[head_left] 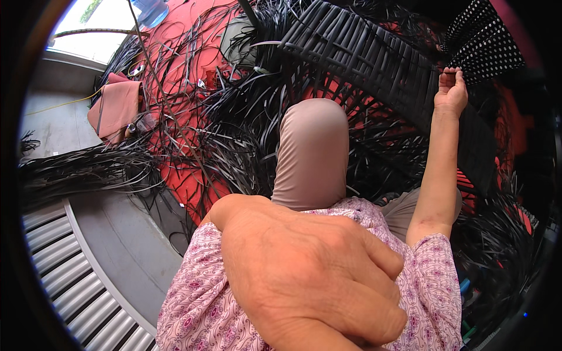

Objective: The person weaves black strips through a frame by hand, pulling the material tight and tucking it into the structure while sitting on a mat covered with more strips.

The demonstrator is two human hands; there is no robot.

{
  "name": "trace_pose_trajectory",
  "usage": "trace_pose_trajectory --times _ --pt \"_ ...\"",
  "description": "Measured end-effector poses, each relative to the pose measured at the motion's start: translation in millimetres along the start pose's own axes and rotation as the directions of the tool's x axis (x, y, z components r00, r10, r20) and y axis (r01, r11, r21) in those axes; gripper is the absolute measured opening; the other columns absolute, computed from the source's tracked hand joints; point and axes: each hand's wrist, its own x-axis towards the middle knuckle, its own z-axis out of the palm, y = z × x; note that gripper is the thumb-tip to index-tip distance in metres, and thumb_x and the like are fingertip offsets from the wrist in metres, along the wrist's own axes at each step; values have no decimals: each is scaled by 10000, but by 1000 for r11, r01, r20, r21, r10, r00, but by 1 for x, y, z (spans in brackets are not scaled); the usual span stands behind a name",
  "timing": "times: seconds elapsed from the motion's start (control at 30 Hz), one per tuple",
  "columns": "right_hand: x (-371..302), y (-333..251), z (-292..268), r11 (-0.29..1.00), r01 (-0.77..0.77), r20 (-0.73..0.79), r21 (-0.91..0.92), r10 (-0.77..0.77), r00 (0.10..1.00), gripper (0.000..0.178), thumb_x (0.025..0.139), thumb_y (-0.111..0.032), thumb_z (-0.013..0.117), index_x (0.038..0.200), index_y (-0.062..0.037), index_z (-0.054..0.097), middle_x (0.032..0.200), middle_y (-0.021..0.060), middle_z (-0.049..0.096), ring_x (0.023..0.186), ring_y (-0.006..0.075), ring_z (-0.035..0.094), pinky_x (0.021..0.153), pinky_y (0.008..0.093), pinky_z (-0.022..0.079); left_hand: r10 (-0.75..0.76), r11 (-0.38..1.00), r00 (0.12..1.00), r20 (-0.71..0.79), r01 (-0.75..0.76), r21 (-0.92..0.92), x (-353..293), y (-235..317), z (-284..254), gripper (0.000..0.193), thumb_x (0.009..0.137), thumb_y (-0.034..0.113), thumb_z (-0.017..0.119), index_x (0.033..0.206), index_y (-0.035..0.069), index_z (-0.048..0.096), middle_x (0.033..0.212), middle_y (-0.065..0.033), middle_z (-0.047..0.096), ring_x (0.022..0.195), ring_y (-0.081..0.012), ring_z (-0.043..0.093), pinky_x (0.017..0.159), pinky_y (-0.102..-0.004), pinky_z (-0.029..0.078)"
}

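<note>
From my remote seat, nearest of all is the left hand (310, 263), on the near side of the knee (313, 149); it is half folded, back toward me, and I can't tell whether anything sits under its fingers. It hides part of the patterned shirt (193, 281), probably because it is raised close to my camera. Left of the knee and past it, loose black strips (234, 128) sprawl over a red floor covering (184, 187), perhaps left there to be within reach. Beyond the knee and to its right, the right hand (451, 92) is at the woven panel's (363, 52) edge, fingers bunched narrow; whether they pinch a strip I can't tell. I'd guess the panel slants behind the knee so that arm can reach its edge. It looks dark, flat strips packed in close rows, with loose ends below. A dotted cloth (483, 44) hangs just past the right hand.
</note>
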Motion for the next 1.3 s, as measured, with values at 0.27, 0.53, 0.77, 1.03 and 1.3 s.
trace_pose_trajectory --times 0.27,0.53,0.77,1.03,1.3 --pt "-4 -8 -2 1000 4 -31 8 -4 1000 121 987 -128 585 1031 -38 652 893 41 675 806 163 668 707 274 538 -294 802 629 -720 572 172 -46 -33 -39 195 868 95 696 1017 -26 726 798 -38 692 692 -98 636 610 -255 505" --pt "-13 -7 5 1000 -10 -28 -14 9 1000 131 986 -150 586 1032 -50 659 887 25 673 809 145 653 735 267 522 29 409 182 -983 895 177 -140 -146 -104 170 876 180 727 910 14 741 795 -75 708 688 -150 661 653 -291 517" --pt "-13 -7 3 1000 10 -6 -26 -10 1000 125 987 -134 579 1030 -45 657 875 31 672 795 146 651 692 257 522 116 48 373 -921 924 380 -137 -154 -106 192 876 230 682 919 54 745 844 -100 697 746 -292 678 689 -373 521" --pt "-14 -8 7 999 9 -17 -38 -9 1000 126 988 -137 588 1017 -34 656 858 39 670 779 143 645 678 251 524 204 -93 483 -851 875 475 -142 -167 -106 133 869 181 654 905 70 718 846 -93 685 751 -311 671 686 -410 524" --pt "-15 -8 6 999 1 -26 -40 -2 1000 140 997 -137 560 1020 -35 655 880 40 668 804 144 645 696 255 515 255 -41 492 -832 865 499 -150 -178 -109 83 841 131 673 860 63 631 858 -111 601 746 -350 590 715 -447 473"
